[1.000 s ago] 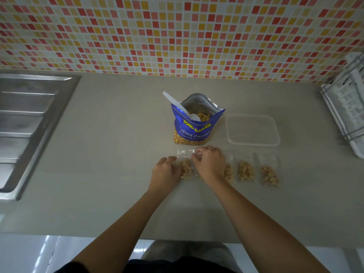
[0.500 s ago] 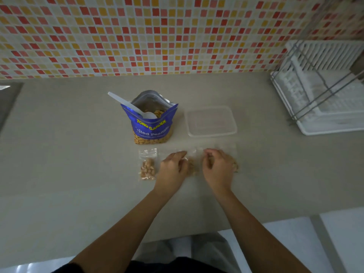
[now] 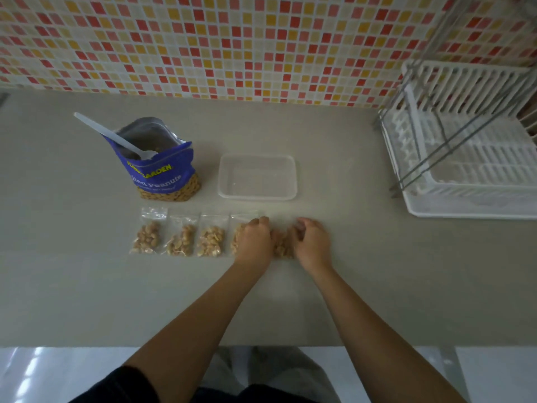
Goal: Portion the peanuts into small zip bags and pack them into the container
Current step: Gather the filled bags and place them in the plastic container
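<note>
Between hands, near front of container: fifth filled zip bag. Left hand, right hand: fingers curled at bag edges; pinch or press, cannot tell. Handling estimate: light, limp, slippery film; contents shift. Hold at top seal strip.

Dim, soft overall; edges bowed by wide-angle; glare on floor.

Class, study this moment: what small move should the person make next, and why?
Probably lift the rightmost zip bag, lying between the left hand and right hand, into the clear container: five filled bags lie in a row, and it holds none.
</note>
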